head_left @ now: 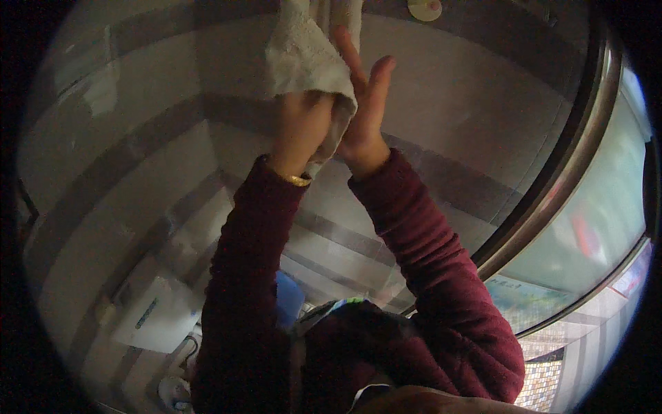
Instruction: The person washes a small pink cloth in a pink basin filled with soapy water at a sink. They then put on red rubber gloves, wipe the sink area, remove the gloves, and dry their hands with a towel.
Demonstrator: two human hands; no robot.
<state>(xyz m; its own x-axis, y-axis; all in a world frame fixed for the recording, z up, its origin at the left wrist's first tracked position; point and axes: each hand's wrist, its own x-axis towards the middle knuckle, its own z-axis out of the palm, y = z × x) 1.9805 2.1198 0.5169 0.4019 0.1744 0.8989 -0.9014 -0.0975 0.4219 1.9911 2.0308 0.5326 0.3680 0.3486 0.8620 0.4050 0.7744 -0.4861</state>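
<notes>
A pale towel (307, 57) hangs down from the top edge of the view, its upper part cut off. My left hand (302, 127), with a gold-coloured bracelet (300, 180) at the wrist, reaches up under the towel's lower edge. Cloth hides its fingers, so their grip cannot be seen. Close beside the towel on the right is my right hand (367, 114), its palm turned towards the cloth. Two of its digits stand apart in plain sight, and the towel covers part of that hand.
Banded tiles (455, 88) line the walls. A dark-framed glass panel (579, 248) curves along the right. At the lower left is a white box-like fixture (160, 315), with a hose (192, 344) near it. A blue object (289, 297) shows beside my left sleeve, and a round pale object (425, 9) at the top.
</notes>
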